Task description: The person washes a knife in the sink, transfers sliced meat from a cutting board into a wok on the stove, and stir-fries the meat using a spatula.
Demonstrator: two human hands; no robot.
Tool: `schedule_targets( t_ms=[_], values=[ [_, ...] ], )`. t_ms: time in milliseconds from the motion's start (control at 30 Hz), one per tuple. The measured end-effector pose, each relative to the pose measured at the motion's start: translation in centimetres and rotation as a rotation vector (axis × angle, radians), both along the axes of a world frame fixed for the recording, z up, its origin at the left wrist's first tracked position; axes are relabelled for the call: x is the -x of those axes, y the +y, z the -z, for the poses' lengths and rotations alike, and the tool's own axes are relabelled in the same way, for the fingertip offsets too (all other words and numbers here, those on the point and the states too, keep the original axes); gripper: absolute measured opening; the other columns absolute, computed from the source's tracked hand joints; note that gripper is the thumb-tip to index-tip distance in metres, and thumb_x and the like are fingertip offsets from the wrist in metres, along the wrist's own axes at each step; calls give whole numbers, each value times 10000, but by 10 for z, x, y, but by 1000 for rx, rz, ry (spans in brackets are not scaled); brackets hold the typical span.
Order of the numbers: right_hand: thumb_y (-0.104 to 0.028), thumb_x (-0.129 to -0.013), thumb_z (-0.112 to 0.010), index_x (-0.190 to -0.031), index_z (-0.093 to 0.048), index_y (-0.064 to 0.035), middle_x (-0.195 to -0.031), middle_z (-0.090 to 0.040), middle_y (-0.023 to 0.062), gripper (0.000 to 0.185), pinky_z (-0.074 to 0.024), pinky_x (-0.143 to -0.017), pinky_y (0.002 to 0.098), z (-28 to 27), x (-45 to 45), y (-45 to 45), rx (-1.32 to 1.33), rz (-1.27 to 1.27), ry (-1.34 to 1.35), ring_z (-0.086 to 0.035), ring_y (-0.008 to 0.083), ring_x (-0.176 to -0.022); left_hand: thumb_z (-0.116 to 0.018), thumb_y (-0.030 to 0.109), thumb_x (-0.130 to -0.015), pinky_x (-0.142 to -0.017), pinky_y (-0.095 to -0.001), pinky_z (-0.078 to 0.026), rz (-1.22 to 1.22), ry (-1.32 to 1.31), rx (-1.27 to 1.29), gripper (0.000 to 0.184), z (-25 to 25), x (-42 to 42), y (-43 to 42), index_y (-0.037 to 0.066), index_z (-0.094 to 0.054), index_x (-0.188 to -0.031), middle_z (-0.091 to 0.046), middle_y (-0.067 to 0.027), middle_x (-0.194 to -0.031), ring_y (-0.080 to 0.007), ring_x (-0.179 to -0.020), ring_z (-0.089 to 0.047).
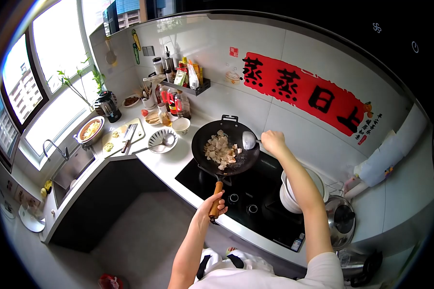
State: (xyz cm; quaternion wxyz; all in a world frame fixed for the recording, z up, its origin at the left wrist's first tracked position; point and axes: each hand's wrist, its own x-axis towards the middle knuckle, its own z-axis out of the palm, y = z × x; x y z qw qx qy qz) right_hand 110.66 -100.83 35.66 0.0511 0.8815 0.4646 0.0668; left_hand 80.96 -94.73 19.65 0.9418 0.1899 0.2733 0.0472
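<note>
A black wok (202,144) sits on the left part of the black stove, its wooden handle (216,198) pointing toward me. My left hand (213,204) is wrapped round that handle. Cooked-looking sliced meat (220,150) lies in the left and middle of the wok. Over the wok's right side, my right hand (273,141) grips a spatula, whose metal head (249,140) is inside the wok, right of the meat.
Right of the wok stands a white pot (290,195), with a glass lid (340,219) beyond. To the left are a striped bowl (162,141) with a spoon, a small bowl (181,125), a cutting board (123,138) with knives, a sink (72,171) and a spice rack (197,88).
</note>
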Motion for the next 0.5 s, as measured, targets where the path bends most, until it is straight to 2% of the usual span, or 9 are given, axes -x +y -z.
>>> schedule_targets(
  t_ms=[100, 167, 300, 367, 433, 500],
  values=[
    [-165, -828, -583, -906, -719, -85, -944, -702, 109, 175, -538, -737, 401, 7, -1, 8, 85, 70, 28, -678, 269, -910, -602, 196, -902, -730, -342, -513, 17, -8, 0, 343, 3, 2, 5, 154, -479, -1220, -498, -2, -665, -103, -503, -469],
    [-315, -759, -726, -953, -701, -69, -1003, -691, 115, 314, -528, -812, 411, 40, -10, 23, 67, 136, 155, -661, 291, -952, -608, 203, -899, -730, -339, -512, 22, -2, -13, 339, 3, 3, 7, 154, -487, -1212, -500, -1, -666, -101, -504, -468],
    [-298, -802, -656, -921, -699, -53, -969, -682, 167, 276, -522, -795, 431, 81, 5, 49, -158, 89, 257, -655, 326, -935, -617, 216, -895, -731, -334, -510, 30, 7, -22, 336, 2, 4, 8, 157, -496, -1203, -501, 2, -666, -97, -507, -468],
    [-233, -810, -605, -836, -709, -52, -862, -683, 181, 211, -532, -715, 432, 88, 14, 60, -212, 42, 179, -672, 337, -840, -618, 218, -895, -731, -332, -509, 29, 6, -24, 338, 3, 4, 8, 160, -496, -1205, -500, 4, -665, -95, -508, -466],
    [-194, -796, -601, -767, -703, -53, -815, -681, 187, 176, -536, -665, 407, 80, 25, 62, -206, -85, 40, -683, 307, -809, -618, 219, -895, -732, -331, -509, 28, 7, -22, 339, 3, 4, 8, 161, -497, -1206, -499, 5, -665, -95, -508, -465],
    [-141, -788, -585, -816, -669, -51, -763, -657, 124, 126, -528, -627, 368, 81, 31, 60, -204, -231, -167, -673, 257, -759, -618, 218, -895, -732, -332, -509, 25, 13, -18, 339, 2, 4, 7, 161, -497, -1206, -499, 5, -666, -96, -508, -463]
  ],
)
